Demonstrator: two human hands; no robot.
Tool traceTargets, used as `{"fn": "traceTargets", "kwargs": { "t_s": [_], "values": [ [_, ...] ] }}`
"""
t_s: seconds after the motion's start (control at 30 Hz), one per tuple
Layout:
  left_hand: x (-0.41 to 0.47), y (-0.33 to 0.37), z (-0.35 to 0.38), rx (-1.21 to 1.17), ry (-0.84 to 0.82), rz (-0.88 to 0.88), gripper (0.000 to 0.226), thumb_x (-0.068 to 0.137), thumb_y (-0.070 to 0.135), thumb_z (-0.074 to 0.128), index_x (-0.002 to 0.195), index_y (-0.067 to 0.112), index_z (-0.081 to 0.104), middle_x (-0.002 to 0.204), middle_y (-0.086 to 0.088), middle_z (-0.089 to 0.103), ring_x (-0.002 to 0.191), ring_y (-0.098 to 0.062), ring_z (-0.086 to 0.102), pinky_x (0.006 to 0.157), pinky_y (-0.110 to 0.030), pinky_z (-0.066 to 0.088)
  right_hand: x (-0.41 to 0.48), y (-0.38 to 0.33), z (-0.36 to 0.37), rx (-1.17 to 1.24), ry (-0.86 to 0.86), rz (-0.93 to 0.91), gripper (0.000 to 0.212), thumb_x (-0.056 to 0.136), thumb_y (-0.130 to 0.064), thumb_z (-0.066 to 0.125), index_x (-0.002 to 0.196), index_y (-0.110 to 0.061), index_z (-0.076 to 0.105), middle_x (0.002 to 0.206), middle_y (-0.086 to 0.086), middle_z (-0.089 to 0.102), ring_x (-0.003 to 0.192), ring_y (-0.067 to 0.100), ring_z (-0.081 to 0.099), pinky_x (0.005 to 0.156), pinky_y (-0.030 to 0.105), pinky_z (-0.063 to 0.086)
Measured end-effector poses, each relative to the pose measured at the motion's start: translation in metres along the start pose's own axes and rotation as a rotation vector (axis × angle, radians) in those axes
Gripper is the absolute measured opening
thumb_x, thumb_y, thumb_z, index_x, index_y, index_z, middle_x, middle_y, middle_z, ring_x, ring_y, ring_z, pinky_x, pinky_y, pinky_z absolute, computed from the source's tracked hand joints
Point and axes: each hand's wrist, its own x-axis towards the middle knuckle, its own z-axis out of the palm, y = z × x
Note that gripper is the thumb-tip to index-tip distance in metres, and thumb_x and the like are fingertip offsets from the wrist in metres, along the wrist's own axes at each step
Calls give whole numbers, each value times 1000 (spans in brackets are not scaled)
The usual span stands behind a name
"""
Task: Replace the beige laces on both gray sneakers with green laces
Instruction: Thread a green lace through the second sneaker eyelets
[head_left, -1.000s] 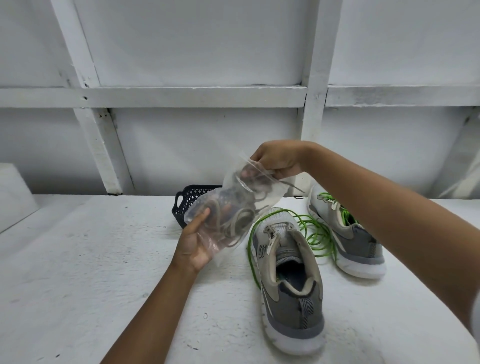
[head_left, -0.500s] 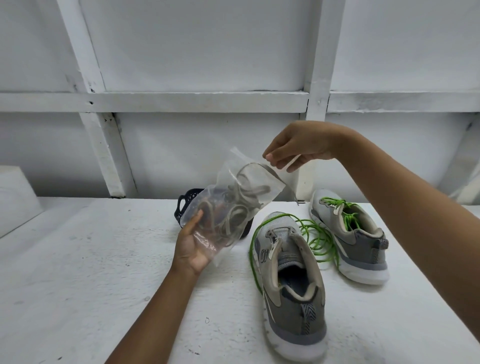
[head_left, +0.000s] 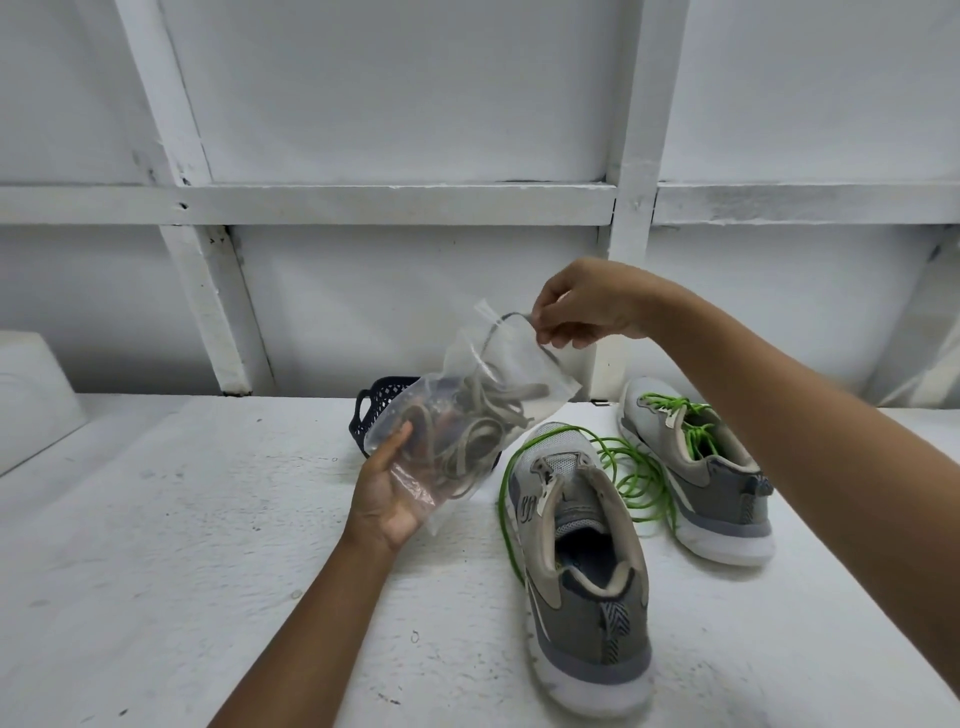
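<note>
Left hand (head_left: 387, 496) grips bag (head_left: 467, 410) of beige laces (head_left: 470, 428), frame centre. Right hand (head_left: 582, 304) pinches lace end at bag mouth. Sneakers (head_left: 582, 566) lower right.

The table (head_left: 156, 545) is rough white paint flecked with small dark specks. The wall (head_left: 415, 104) behind is the same white, crossed by white beams. The nearer sneaker (head_left: 582, 587) is mid-gray with a beige collar, a pale gray mesh toe, a white sole and a dark-and-light chevron heel tab. The sneaker toward the far right edge (head_left: 722, 483) is paler gray at the toe, darker at the heel and white-soled, with bright green lacing (head_left: 691, 431). A loose green lace (head_left: 501, 493) matches it. The clear bag (head_left: 519, 364) shows beige laces (head_left: 467, 436). The basket (head_left: 376, 405) at the far edge is near-black, with an open lattice pattern.
</note>
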Motion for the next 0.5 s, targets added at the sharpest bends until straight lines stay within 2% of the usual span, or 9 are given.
{"fn": "traceTargets", "kwargs": {
  "t_s": [0.03,0.1,0.17,0.2,0.27,0.33,0.4,0.5],
  "values": [
    [-1,0,0,1,-5,-3,39,40,24,94,75,22,77,85,0,75,87,-26,71,69,-48,58,1,-2,3,67,27,9,12,89,-6,61,77,-8,63,71,6,67,53,10,54,42,14,43],
    [1,-1,0,-19,9,4,42,38,22,95,76,22,76,85,1,75,89,-28,70,71,-49,57,3,-3,11,47,29,52,15,88,-6,59,75,-6,66,82,17,70,50,12,44,36,14,34],
    [3,-2,-2,-41,37,20,45,37,20,95,77,22,76,86,1,75,90,-28,70,74,-51,56,3,-4,19,-11,-50,110,27,91,-13,52,73,-7,71,103,22,69,47,12,32,34,13,23],
    [4,-2,-3,-33,42,32,44,37,20,95,77,22,76,86,1,75,90,-28,70,76,-52,56,3,-5,22,-4,-101,140,37,96,-22,45,76,-7,72,108,21,68,44,10,28,34,12,20],
    [6,-2,-3,-6,36,40,44,40,21,94,79,21,75,90,-2,74,91,-30,69,77,-54,55,3,-6,23,61,-186,188,60,101,-41,27,88,-2,72,104,16,71,38,7,25,35,12,17],
    [8,-1,-7,-16,38,34,45,42,21,93,83,21,74,97,-5,73,96,-32,68,75,-53,55,2,-9,20,84,-225,202,74,99,-53,19,95,0,71,96,12,73,36,7,24,37,13,16],
    [12,0,-13,-58,40,33,46,47,19,92,89,21,73,105,-3,71,108,-34,62,78,-54,53,1,-11,15,-14,-201,173,65,97,-55,30,96,-5,71,90,7,74,38,7,24,37,13,16],
    [16,3,-15,-36,70,12,55,55,21,90,105,19,68,130,-4,54,125,-33,50,85,-50,51,-6,-13,5,-204,-163,97,27,96,-32,52,89,-13,71,82,2,72,40,7,28,35,14,19]
  ]
}}
